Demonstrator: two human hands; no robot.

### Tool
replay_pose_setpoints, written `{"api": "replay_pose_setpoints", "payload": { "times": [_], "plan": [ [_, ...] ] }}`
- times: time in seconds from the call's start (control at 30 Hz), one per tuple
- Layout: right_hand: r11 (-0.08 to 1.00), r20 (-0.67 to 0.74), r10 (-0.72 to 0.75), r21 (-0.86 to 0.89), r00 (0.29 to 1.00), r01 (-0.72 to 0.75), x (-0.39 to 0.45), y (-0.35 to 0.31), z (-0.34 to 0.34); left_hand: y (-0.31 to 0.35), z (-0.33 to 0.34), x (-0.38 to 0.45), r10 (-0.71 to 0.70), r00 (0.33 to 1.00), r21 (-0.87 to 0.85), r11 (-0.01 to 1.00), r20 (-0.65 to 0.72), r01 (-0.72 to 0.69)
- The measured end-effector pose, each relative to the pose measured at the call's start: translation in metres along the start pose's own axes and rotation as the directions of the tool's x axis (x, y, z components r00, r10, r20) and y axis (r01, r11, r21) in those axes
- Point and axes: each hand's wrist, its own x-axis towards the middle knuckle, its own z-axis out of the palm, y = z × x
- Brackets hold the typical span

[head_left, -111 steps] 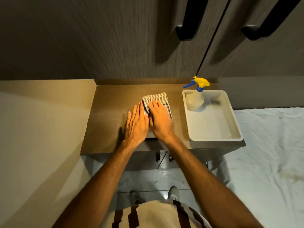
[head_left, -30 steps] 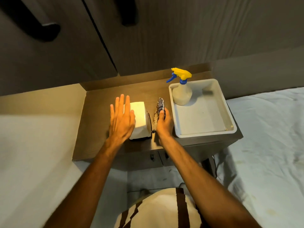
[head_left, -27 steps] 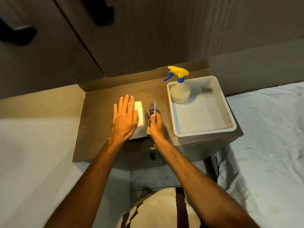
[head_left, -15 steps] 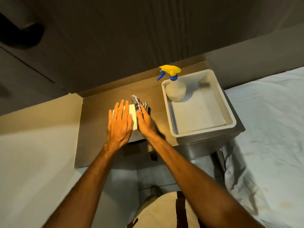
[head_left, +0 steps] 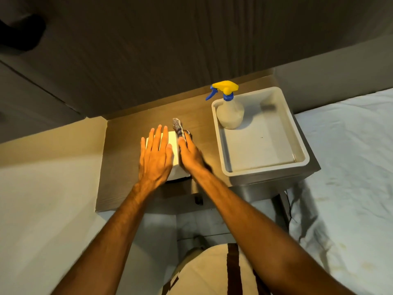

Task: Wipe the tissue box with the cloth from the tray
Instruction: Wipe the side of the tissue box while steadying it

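A white tissue box stands on the wooden bedside cabinet. My left hand lies flat on its top with the fingers spread, covering most of it. My right hand presses a striped cloth against the box's right side; the cloth's far end sticks out beyond my fingertips. The white tray sits to the right on the same cabinet.
A spray bottle with a yellow and blue head stands in the tray's far left corner. Dark wardrobe doors rise behind the cabinet. A bed with a pale sheet lies to the right, a low ledge to the left.
My right hand with the cloth has gone from the box's near right side forward along that side. My left hand has stayed flat on the box's top.
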Motion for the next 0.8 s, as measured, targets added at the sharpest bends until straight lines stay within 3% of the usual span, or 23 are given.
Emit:
{"api": "replay_pose_setpoints", "payload": {
  "times": [0.17,0.27,0.37,0.5,0.6,0.8],
  "plan": [
    [0.987,-0.088,0.162,0.013,0.983,-0.161,-0.044,0.030,0.013,-0.001,0.000,0.001,-0.001,1.000,0.030,1.000,0.007,0.001],
    [0.993,-0.098,0.088,0.090,0.991,-0.079,-0.076,0.029,0.017,-0.003,0.001,-0.001,0.002,1.000,0.010,1.000,-0.005,-0.001],
    [0.998,-0.090,-0.043,0.041,0.995,0.047,-0.046,0.004,0.014,-0.002,0.001,0.001,-0.005,1.000,-0.014,1.000,-0.007,0.005],
    [0.994,-0.050,0.106,0.033,0.993,-0.104,0.000,-0.013,0.005,0.000,0.001,0.000,-0.009,1.000,-0.016,1.000,-0.008,0.009],
    [0.981,-0.076,0.189,-0.035,0.979,-0.192,-0.018,0.003,0.004,0.000,0.000,-0.001,0.000,1.000,-0.013,1.000,-0.012,0.000],
    [0.997,-0.056,0.065,-0.048,0.996,-0.067,-0.062,0.015,0.011,-0.001,0.002,0.000,-0.014,1.000,-0.026,1.000,-0.012,0.014]
  ]
}}
